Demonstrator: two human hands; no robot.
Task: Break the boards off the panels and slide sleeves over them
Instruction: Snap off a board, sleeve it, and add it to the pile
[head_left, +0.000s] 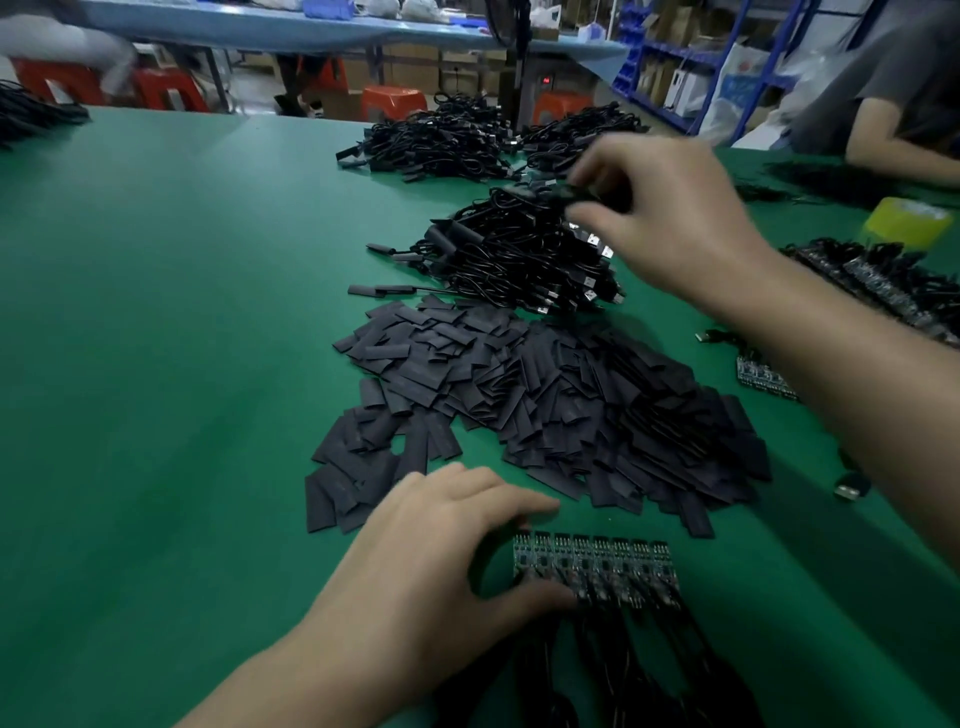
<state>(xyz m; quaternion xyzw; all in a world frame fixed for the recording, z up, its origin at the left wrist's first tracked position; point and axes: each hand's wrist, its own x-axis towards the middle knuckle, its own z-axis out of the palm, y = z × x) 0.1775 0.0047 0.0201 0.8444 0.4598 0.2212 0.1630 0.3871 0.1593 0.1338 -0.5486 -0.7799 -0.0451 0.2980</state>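
A panel of several small dark circuit boards (597, 569) with black cables trailing toward me lies on the green mat near the front. My left hand (447, 561) grips its left end between thumb and fingers. A broad heap of flat black sleeves (545, 410) covers the mat's middle. Beyond it lies a pile of sleeved boards with cables and USB plugs (519, 254). My right hand (670, 218) hovers over that pile and pinches a blurred black sleeved piece (582, 195) in its fingertips.
More cable piles (447, 140) lie at the table's far edge. Panels with cables (883, 286) and a yellow tape roll (906, 221) sit at right, loose boards (763, 376) under my right forearm. Another person's arm (893, 150) rests at far right. Bare green mat (156, 312) fills the left.
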